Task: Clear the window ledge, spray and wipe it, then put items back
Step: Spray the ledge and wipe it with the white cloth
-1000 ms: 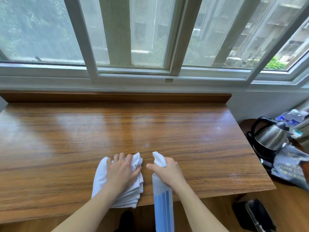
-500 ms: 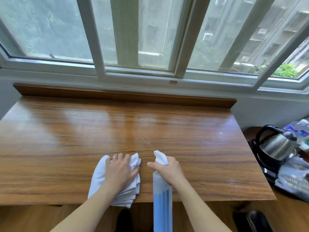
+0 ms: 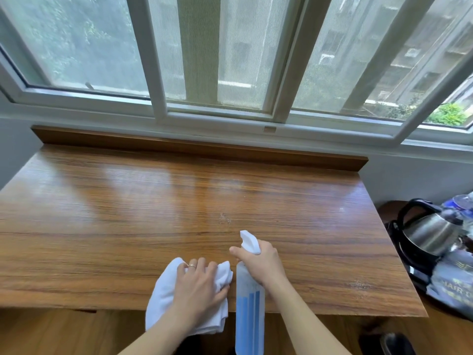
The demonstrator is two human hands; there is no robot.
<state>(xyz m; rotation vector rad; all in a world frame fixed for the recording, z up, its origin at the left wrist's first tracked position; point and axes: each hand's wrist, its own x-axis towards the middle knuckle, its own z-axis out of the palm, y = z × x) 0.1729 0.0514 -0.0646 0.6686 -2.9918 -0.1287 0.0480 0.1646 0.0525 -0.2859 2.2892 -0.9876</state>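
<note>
A wide wooden ledge (image 3: 153,213) runs under the window, with a raised wooden strip along its back. My left hand (image 3: 198,285) lies on a folded white cloth (image 3: 161,295) at the ledge's near edge, fingers curled over the cloth's top. My right hand (image 3: 258,262) grips the neck of a clear spray bottle (image 3: 249,321) with blue stripes and a white nozzle that points toward the window. The bottle hangs past the near edge. Small wet specks show on the wood just ahead of the nozzle.
A steel kettle (image 3: 430,234) with a black handle stands on a lower surface at the right, beside a plastic packet (image 3: 455,285) and water bottles (image 3: 460,203). The white window frame (image 3: 217,116) is shut behind the ledge. Wooden floor lies below.
The view has tilted up and pulled back, so the ledge's left end now shows. Both hands stay where they were on the cloth and bottle.
</note>
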